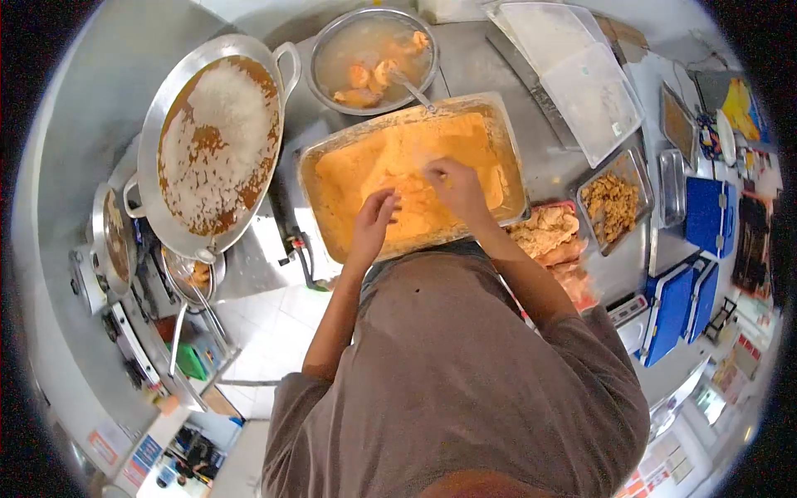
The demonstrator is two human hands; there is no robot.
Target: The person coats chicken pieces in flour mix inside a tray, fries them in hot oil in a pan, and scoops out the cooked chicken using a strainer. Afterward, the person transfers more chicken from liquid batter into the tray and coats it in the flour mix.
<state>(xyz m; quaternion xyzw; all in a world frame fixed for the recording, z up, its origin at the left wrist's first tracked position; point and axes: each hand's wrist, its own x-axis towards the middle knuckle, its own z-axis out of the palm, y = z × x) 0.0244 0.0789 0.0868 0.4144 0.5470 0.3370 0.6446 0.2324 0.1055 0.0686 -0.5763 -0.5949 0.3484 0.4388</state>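
Note:
A large metal tray (508,145) filled with orange seasoned flour sits in front of me. Both my hands are down in it. My left hand (375,214) has its fingers curled and pressed into the flour near the tray's near side. My right hand (452,184) pinches and presses something coated in the flour at the tray's middle; the piece itself is buried and hard to make out. Behind the tray stands a metal bowl (328,41) of cloudy liquid with raw chicken pieces (365,79) and a spoon (412,90).
A big wok (158,124) of bubbling oil sits on a burner at the left, with a strainer ladle (193,278) below it. Coated pieces (544,231) lie at the right beside a tray of fried bits (613,203). Lidded plastic boxes (581,79) and blue cases (707,214) stand farther right.

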